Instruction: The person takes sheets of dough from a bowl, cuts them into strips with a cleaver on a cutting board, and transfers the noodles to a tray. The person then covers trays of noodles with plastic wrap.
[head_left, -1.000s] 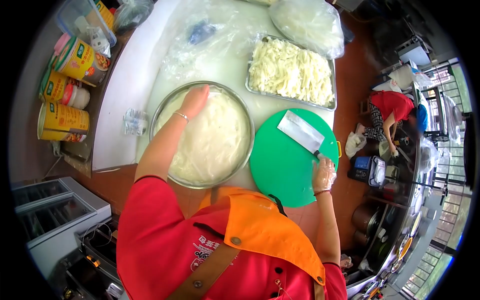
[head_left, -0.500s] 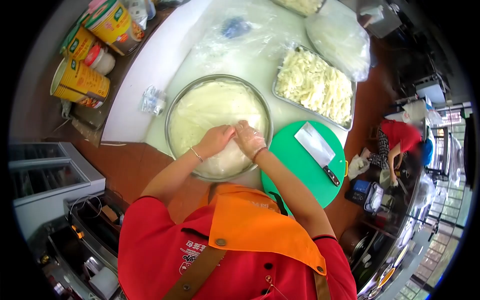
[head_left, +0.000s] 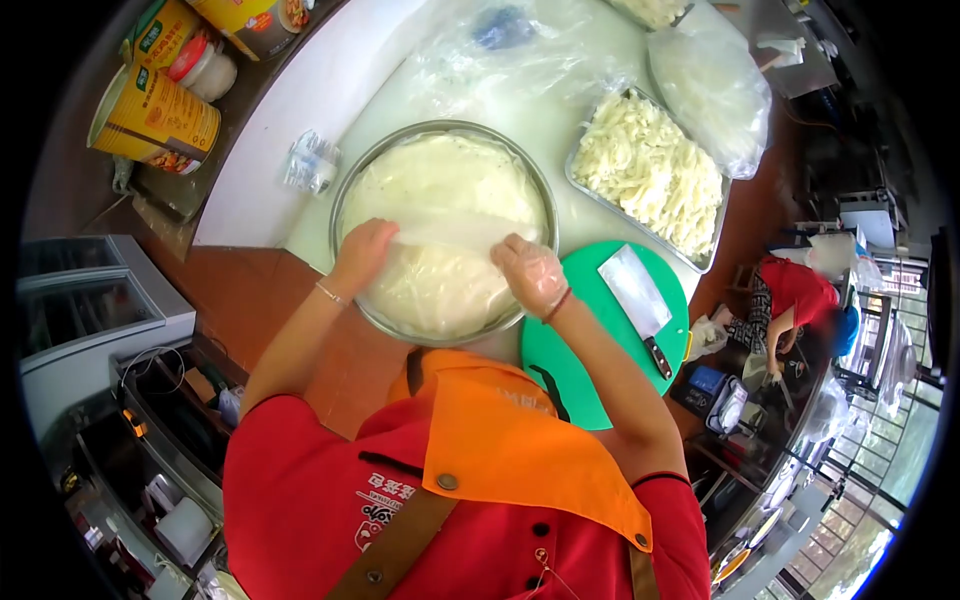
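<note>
A round metal bowl [head_left: 548, 185] holds pale dough [head_left: 440, 180], with clear plastic film [head_left: 450, 232] over its near part. My left hand [head_left: 368, 250], bare with a bracelet, pinches the film at the bowl's left side. At the right side my right hand [head_left: 532, 274], in a clear glove, has its fingers closed on the film. The film's edge is stretched between both hands. To the right, a cleaver [head_left: 636, 292] lies on a round green cutting board [head_left: 585, 300], touched by neither hand. Behind the board is a metal tray [head_left: 715, 245] of pale strips [head_left: 650, 175].
A filled plastic bag [head_left: 712, 90] lies beyond the tray. Crumpled plastic [head_left: 500, 55] spreads behind the bowl, and a small clear packet [head_left: 312, 163] lies left of it. Yellow cans [head_left: 160, 118] stand at the left. A person in red [head_left: 797, 290] works at the far right.
My right hand let go of the cleaver's handle and came to the bowl. Both hands met over the dough, then moved apart, with the film's edge lifted between them.
</note>
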